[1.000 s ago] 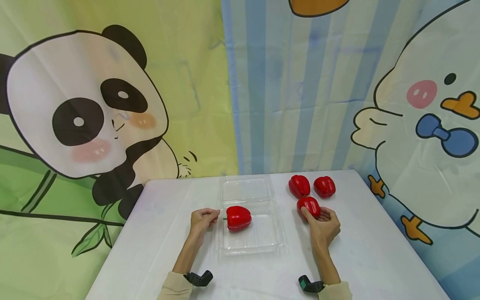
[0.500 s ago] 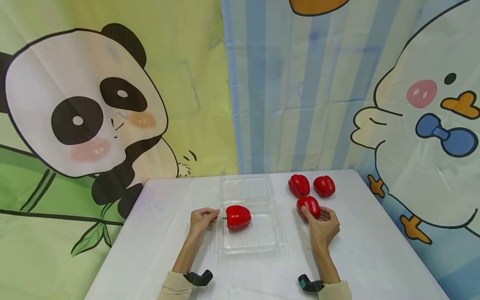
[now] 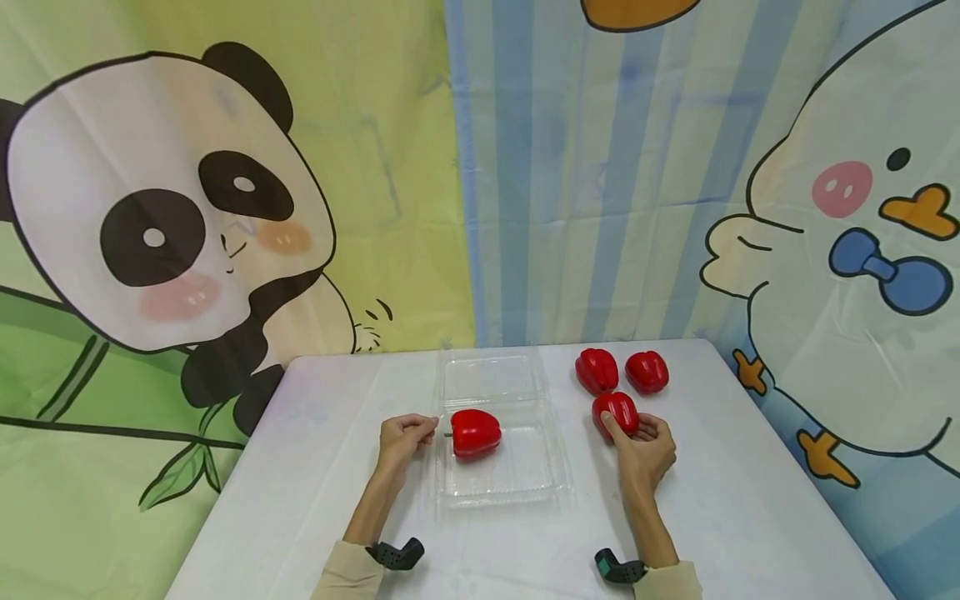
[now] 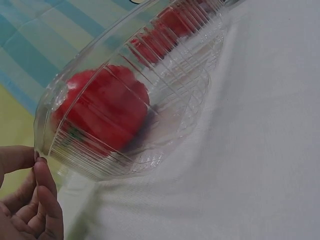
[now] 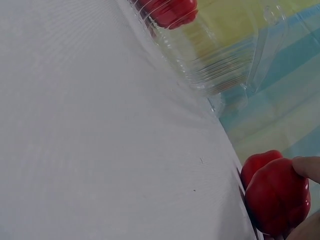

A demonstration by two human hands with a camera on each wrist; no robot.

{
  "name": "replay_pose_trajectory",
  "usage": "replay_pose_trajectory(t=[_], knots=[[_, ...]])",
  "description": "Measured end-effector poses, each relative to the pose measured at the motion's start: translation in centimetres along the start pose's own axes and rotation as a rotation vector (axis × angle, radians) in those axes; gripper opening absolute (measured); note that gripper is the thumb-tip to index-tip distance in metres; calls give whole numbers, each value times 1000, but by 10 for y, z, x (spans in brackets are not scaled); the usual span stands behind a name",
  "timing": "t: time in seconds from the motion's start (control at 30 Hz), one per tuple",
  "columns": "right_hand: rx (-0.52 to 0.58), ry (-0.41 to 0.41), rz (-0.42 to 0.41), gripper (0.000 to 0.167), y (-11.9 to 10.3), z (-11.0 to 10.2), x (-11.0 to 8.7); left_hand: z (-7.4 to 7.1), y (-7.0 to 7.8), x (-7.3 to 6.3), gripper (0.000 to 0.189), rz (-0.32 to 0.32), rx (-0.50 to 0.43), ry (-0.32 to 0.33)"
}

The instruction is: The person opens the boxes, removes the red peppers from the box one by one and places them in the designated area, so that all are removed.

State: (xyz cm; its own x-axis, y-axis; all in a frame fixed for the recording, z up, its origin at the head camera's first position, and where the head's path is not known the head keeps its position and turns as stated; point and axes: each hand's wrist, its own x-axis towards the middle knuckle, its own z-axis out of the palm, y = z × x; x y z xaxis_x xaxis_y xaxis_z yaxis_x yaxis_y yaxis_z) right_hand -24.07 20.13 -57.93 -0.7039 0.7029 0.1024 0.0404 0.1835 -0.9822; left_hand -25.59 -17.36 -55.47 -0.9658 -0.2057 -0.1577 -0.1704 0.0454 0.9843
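Observation:
A clear plastic clamshell box (image 3: 525, 467) lies opened in the middle of the white table, its lid (image 3: 491, 379) folded back. Inside its left part rests a red bell pepper (image 3: 476, 433), green stem toward the left. My left hand (image 3: 405, 442) pinches the box's left rim between thumb and fingers, plain in the left wrist view (image 4: 35, 195). To the right of the box, my right hand (image 3: 647, 454) holds another red bell pepper (image 3: 617, 414), thumb on its near side and fingers around its right side. In the right wrist view that pepper (image 5: 278, 197) shows beside the thumb.
Two more red bell peppers (image 3: 597, 372) (image 3: 647, 372) lie behind the held one, near the table's back edge. A curtain with a printed panda (image 3: 172, 217) and a white chick (image 3: 847, 333) hangs behind the table (image 3: 337, 400). A black camera band sits on each wrist.

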Motion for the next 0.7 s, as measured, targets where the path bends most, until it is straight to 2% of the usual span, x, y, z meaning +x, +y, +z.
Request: replay_pose_trajectory(t=[0.27, 0.7], knots=[[11, -25, -7, 69, 1, -2, -2, -2, 0, 1, 25, -9, 5, -11], [-70, -31, -3, 76, -2, -4, -5, -2, 0, 1, 25, 8, -5, -15]])
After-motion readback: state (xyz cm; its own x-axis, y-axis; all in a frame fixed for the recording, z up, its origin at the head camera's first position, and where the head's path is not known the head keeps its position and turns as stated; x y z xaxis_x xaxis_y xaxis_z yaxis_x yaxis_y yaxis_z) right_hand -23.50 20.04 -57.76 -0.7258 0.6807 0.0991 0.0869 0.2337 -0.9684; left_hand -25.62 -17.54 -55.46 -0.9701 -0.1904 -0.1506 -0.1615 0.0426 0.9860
